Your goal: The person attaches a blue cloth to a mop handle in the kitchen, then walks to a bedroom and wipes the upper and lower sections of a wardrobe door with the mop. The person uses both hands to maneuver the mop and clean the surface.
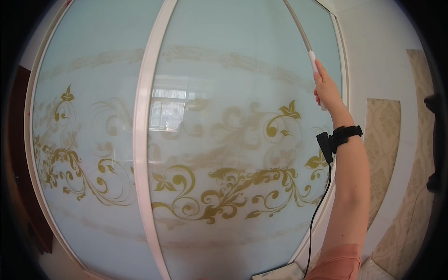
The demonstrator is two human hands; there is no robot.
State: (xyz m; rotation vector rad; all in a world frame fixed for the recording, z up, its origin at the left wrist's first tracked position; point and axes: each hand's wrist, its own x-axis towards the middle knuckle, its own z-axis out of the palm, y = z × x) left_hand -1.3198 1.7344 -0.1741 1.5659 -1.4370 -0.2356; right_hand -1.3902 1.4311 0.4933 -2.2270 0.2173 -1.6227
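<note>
My right hand [328, 89] is raised at the upper right, its fingers wrapped round the white grip of a long-handled pole [303, 32]. The thin greyish shaft runs up and to the left, and its far end lies beyond the top edge. Behind the pole stands a frosted glass sliding door [224, 135] with gold scrollwork and a white frame. Whether the pole touches the glass cannot be made out. A black strap with a small device [338, 137] sits on my right wrist. My left hand is out of the picture.
A second frosted panel [88, 140] stands left of the white upright [145, 116]. Beige patterned wall panels [382, 140] line the right side. A black cable [311, 224] hangs from the wrist device to a pale flat object [280, 272] below. Dark wood [28, 154] shows far left.
</note>
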